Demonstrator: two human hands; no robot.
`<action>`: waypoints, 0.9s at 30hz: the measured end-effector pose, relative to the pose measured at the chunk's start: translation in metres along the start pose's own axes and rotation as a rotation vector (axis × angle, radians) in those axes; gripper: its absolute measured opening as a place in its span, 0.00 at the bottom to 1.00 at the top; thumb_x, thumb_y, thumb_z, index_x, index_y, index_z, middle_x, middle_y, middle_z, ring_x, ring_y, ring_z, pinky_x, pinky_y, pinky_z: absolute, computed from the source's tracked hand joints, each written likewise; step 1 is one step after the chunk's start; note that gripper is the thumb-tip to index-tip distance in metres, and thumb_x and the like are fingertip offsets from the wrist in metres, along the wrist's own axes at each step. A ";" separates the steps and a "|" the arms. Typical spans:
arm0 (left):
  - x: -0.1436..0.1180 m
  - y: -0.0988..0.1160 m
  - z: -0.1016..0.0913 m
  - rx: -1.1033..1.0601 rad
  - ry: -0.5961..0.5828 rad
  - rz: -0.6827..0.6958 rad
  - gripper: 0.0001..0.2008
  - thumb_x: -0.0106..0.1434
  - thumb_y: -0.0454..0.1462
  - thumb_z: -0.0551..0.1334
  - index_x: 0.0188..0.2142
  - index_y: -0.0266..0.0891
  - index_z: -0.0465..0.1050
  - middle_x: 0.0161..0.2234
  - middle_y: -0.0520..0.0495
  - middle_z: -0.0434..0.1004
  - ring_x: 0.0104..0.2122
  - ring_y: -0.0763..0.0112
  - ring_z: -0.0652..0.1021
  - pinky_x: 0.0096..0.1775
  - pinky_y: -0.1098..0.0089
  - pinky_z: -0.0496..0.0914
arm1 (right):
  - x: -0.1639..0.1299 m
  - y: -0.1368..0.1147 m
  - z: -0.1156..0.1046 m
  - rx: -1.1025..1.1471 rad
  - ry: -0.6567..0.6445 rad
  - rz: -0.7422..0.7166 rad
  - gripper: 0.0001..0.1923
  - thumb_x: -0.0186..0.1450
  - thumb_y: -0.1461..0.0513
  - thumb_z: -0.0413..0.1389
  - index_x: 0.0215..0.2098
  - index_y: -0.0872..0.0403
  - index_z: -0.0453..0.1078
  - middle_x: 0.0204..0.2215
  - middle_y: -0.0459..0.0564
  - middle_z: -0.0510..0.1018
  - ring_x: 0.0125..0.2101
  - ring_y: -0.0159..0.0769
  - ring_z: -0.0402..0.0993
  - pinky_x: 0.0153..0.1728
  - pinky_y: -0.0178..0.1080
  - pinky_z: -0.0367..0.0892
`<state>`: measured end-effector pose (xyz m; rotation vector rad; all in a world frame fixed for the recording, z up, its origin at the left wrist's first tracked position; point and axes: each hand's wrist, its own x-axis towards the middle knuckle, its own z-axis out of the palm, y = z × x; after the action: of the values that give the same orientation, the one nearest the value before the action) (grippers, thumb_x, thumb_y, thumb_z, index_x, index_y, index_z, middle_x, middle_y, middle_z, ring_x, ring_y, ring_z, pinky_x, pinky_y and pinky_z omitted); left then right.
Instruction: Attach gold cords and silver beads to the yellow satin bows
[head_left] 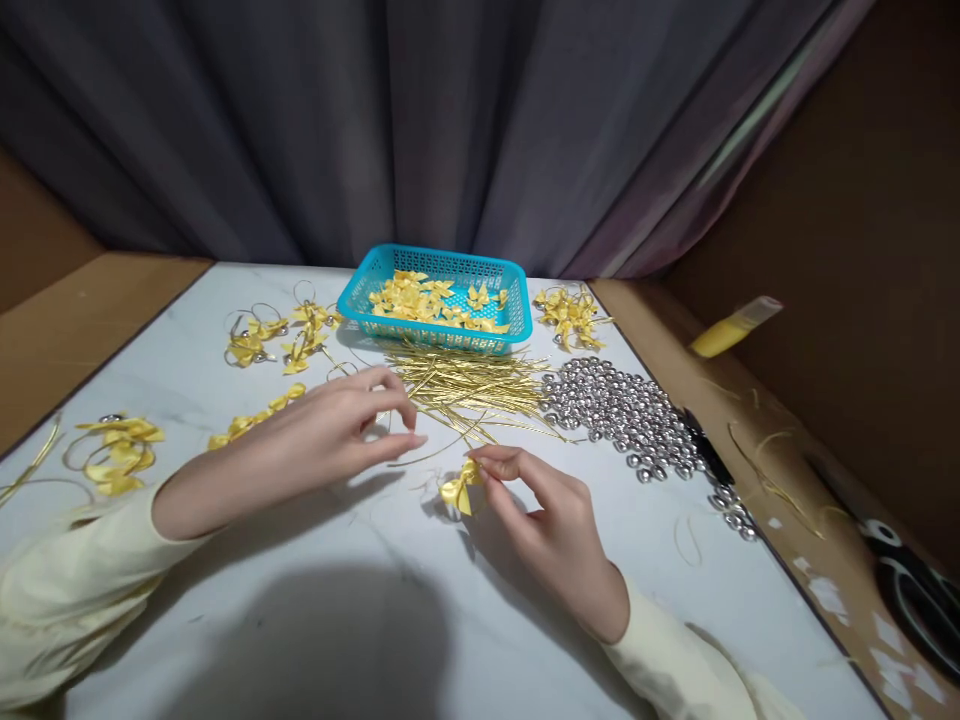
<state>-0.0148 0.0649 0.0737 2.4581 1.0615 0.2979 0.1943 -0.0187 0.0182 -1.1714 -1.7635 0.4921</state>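
"We take the bow as the dial's centre. Where is it, and in what grip?"

"We find the yellow bow (pixel 459 490) just above the table's middle, pinched between the right hand's (pixel 555 520) thumb and forefinger. The left hand (pixel 352 425), at ten o'clock, shows a narrow gap between thumb and fingertips."

"And the surface?"

"White table (pixel 645 520), faintly veined, a broad shadow (pixel 315 640) between seven and eight. At twelve we record gold wires (pixel 472 385), then a turquoise basket (pixel 450 257) containing yellow bows; at two, silvery metal pieces (pixel 622 405)."

"The room?"

"Dark pleated curtain (pixel 450 120) across twelve. Brown boarding (pixel 90 310) borders both sides; at three it bears black-handled scissors (pixel 900 580) and paper scraps (pixel 829 595)."
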 end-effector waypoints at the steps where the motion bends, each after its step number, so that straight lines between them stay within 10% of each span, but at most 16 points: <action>1: -0.001 0.002 0.003 0.010 0.090 0.034 0.12 0.61 0.46 0.56 0.35 0.41 0.72 0.38 0.48 0.69 0.34 0.70 0.72 0.36 0.72 0.65 | 0.000 0.000 0.000 -0.007 -0.005 -0.003 0.06 0.61 0.71 0.50 0.31 0.56 0.65 0.35 0.49 0.78 0.36 0.29 0.75 0.37 0.32 0.71; 14: -0.002 0.019 0.034 -0.151 -0.101 0.256 0.11 0.68 0.35 0.47 0.41 0.37 0.66 0.38 0.46 0.69 0.39 0.68 0.69 0.41 0.68 0.64 | -0.002 -0.005 0.001 -0.022 -0.029 -0.015 0.07 0.61 0.70 0.49 0.32 0.55 0.66 0.32 0.49 0.78 0.32 0.32 0.75 0.33 0.35 0.71; 27: -0.006 0.024 0.036 0.009 -0.008 0.398 0.12 0.68 0.33 0.49 0.41 0.34 0.70 0.37 0.44 0.72 0.39 0.68 0.70 0.42 0.67 0.65 | -0.002 -0.011 0.001 -0.030 -0.011 -0.010 0.06 0.62 0.70 0.50 0.29 0.56 0.66 0.29 0.48 0.76 0.30 0.30 0.74 0.32 0.32 0.70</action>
<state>0.0093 0.0349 0.0534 2.6627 0.5618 0.4052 0.1884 -0.0258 0.0244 -1.1822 -1.7913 0.4688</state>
